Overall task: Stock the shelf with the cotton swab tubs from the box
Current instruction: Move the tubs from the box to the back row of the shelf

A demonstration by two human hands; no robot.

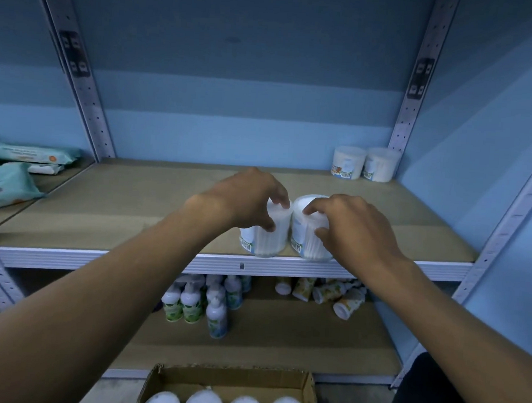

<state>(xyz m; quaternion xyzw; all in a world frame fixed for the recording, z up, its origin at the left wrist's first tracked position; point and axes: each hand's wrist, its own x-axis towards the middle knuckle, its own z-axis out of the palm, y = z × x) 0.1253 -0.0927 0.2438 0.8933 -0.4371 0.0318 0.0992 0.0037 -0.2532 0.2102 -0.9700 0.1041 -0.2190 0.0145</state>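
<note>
Plastic, thin and translucent, makes up the two tubs (288, 230) standing side by side at the near edge of the shelf (133, 205), right of its middle. The left hand (249, 197) holds the left tub from above, thumb on the near side and fingers over the lid; the right hand (350, 225) has its grip on the right tub the same way. By their look the tubs are light, stiff enough to hold shape but likely to flex under a hard squeeze, and smooth, so a grip around the upper wall below the lid rim seems safest; lifting by the lid alone might pop it off.

Two more tubs (365, 163) stand at the far right corner. Below, the box (307, 390) is cut off by the frame; only four white lids show, and how many tubs remain cannot be told. Both palms hide much of the held lids, and the labels are too blurred to read.
</note>
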